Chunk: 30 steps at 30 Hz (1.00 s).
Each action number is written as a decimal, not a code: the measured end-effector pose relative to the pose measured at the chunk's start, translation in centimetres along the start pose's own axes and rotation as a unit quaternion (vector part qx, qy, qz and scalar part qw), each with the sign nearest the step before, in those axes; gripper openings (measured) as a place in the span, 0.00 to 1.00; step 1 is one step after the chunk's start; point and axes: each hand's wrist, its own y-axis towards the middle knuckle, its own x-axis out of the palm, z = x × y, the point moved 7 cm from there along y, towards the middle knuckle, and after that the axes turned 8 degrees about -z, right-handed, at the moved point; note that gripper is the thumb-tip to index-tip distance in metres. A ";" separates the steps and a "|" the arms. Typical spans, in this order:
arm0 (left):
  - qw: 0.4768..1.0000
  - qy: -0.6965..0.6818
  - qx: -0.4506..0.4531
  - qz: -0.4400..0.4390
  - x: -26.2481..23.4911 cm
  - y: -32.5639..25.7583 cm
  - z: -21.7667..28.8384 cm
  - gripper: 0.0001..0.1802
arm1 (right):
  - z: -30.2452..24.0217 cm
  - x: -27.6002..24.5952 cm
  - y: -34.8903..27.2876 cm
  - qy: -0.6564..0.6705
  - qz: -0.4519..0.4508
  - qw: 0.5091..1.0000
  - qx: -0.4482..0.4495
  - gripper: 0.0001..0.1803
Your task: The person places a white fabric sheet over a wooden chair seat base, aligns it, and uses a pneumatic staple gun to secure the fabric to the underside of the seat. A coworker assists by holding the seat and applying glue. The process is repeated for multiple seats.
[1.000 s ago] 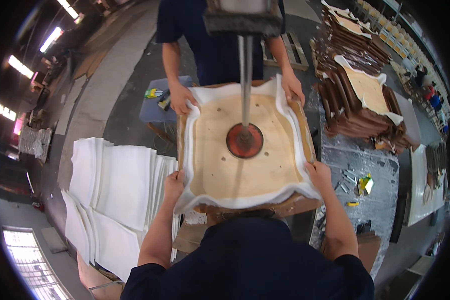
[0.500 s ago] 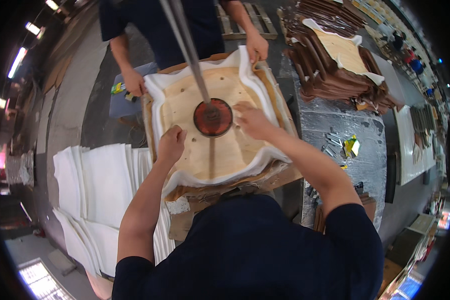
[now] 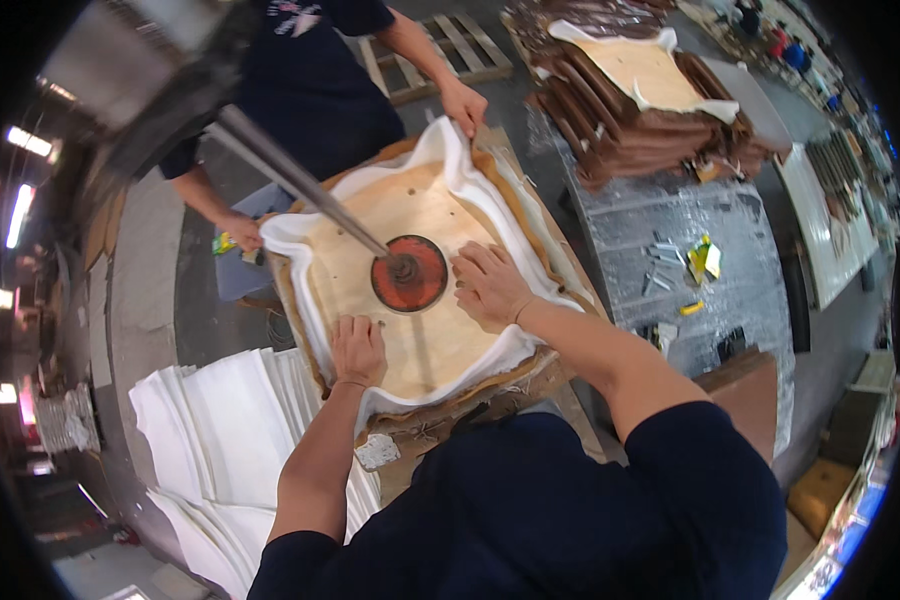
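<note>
A pale plywood panel (image 3: pixel 430 365) lies on white foam padding (image 3: pixel 482 200), with a tan-brown cover edge (image 3: pixel 515 200) showing outside it. On the panel's middle sits a round red plate with a dark rim (image 3: pixel 425 290), and a slanting metal rod (image 3: pixel 310 190) reaches down to it. My left hand (image 3: pixel 358 350) lies flat on the panel, left of the plate and nearer me. Just right of the plate, my right hand (image 3: pixel 488 285) rests with fingers spread on the wood. Both hands hold nothing. Across from me, a co-worker's hands (image 3: pixel 463 106) grip the far corners of the padding.
White foam sheets (image 3: pixel 225 430) are stacked at the left. To the right, a plastic-wrapped table (image 3: pixel 630 225) bears metal pieces (image 3: pixel 662 262), a yellow-green packet (image 3: pixel 705 258) and brown covers piled high (image 3: pixel 620 135). A wooden pallet (image 3: pixel 440 60) lies beyond the co-worker.
Both my hands have gone from curled or blurred to flat on the panel. The view has shifted and turned. Above, the rod now slants more, and a dark blurred part shows at its top.
</note>
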 end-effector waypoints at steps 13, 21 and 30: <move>0.466 -0.711 -0.479 -0.217 1.6 -22.0 7.1 0.31 | -7.2 0.5 -19.6 0.615 -0.167 0.554 0.537 0.20; 0.372 -0.746 -0.534 -0.138 6.6 -17.8 4.8 0.22 | -6.7 5.7 -17.0 0.647 -0.117 0.447 0.607 0.22; 0.317 -0.748 -0.583 -0.010 8.8 -15.2 0.4 0.13 | -5.3 8.1 -12.3 0.624 -0.014 0.442 0.644 0.14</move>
